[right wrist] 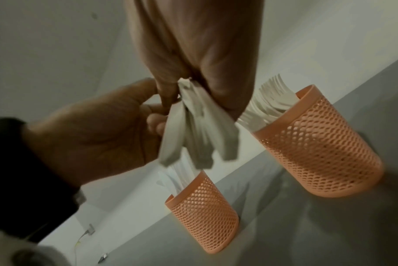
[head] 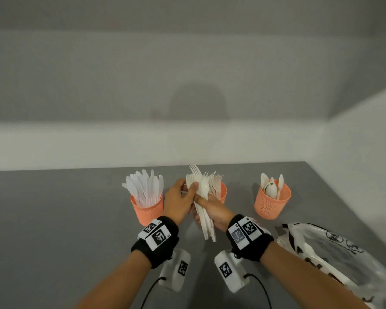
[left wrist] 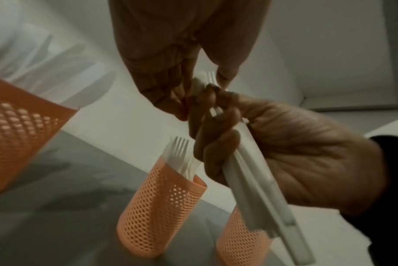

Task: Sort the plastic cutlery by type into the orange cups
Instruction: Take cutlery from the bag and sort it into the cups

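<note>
Three orange mesh cups stand in a row on the grey table. The left cup (head: 146, 211) holds knives, the middle cup (head: 222, 194) forks, the right cup (head: 272, 204) spoons. In front of the middle cup both hands hold a bundle of white cutlery (head: 206, 221), with a spoon and fork heads at its top. My right hand (head: 206, 206) grips the bundle around its handles (right wrist: 197, 136). My left hand (head: 188, 188) pinches the utensil heads at the top (left wrist: 204, 81) between thumb and fingers. In the left wrist view the fork cup (left wrist: 161, 216) stands just below the hands.
A crumpled clear plastic bag (head: 343, 259) with cutlery in it lies at the right front of the table (head: 54, 219). A white wall runs close behind the cups. The table's right edge slants past the spoon cup.
</note>
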`<state>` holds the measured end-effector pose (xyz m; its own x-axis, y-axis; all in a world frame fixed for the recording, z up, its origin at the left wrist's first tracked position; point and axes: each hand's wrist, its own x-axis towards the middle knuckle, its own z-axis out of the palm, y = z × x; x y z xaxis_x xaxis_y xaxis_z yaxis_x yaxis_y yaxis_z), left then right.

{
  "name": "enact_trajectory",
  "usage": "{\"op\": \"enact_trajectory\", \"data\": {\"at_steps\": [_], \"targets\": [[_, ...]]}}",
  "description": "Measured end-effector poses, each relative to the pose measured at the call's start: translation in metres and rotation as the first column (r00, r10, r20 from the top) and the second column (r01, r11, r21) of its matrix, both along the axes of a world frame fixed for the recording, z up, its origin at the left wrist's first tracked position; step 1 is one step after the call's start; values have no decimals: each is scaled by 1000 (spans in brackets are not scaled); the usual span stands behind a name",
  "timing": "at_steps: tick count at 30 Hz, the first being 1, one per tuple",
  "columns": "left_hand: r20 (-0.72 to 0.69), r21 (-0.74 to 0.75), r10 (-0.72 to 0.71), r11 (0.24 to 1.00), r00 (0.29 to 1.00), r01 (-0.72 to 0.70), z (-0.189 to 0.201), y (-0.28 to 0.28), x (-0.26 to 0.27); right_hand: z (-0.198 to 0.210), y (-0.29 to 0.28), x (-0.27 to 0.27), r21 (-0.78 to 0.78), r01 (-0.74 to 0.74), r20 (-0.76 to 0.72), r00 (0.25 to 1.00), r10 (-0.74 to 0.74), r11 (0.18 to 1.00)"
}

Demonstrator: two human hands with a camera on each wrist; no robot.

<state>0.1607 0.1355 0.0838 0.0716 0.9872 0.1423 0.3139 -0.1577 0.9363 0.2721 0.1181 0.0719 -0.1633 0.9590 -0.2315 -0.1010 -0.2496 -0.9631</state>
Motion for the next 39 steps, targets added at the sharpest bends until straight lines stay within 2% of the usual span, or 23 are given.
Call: {"op": "enact_trajectory", "data": {"at_steps": [3, 6, 8, 12, 14, 16, 19, 24, 27, 31, 34, 39], "targets": [[-45, 82, 53, 995, 998, -49, -4, 3, 3, -1, -7, 6, -29, -49, -43, 998, 48, 998], [-60, 112, -7, 994, 998, 14, -2, 4, 1, -3, -13, 14, -109, -106, -108, 990, 94, 988], [-140, 163, -2, 986, 990, 25, 0, 3, 1, -5, -16, 18, -132, -100, -137, 987, 82, 986], [-330, 248, 55, 968, 942, 30, 1, -1, 3, -6, -19, 20, -112, -45, -105, 994, 33, 993], [-354, 241, 68, 970, 933, 21, 1, -3, 5, -8, -19, 21, -88, -21, -57, 998, 16, 996], [-305, 213, 83, 977, 949, -17, 4, -3, 9, -10, -20, 23, -67, -4, -36, 999, 2, 998], [-150, 143, 126, 984, 981, -105, 11, -2, 16, -9, -24, 24, -68, 5, -34, 999, -7, 998], [105, 102, 195, 973, 975, -206, 15, -3, 21, -18, -25, 27, -68, 70, -18, 997, -71, 995], [226, -68, 169, 985, 959, -158, 13, -5, 24, -18, -26, 30, -70, 95, 13, 995, -94, 993], [289, -248, 75, 969, 954, -1, 1, -9, 26, -10, -30, 31, -56, 69, 46, 997, -66, 996], [389, -302, 97, 953, 916, 28, -1, -14, 26, -11, -29, 32, -39, 100, 101, 990, -96, 994], [545, -342, 278, 935, 791, -93, 19, -12, 23, -7, -35, 38, 48, 130, 223, 965, -138, 990]]}}
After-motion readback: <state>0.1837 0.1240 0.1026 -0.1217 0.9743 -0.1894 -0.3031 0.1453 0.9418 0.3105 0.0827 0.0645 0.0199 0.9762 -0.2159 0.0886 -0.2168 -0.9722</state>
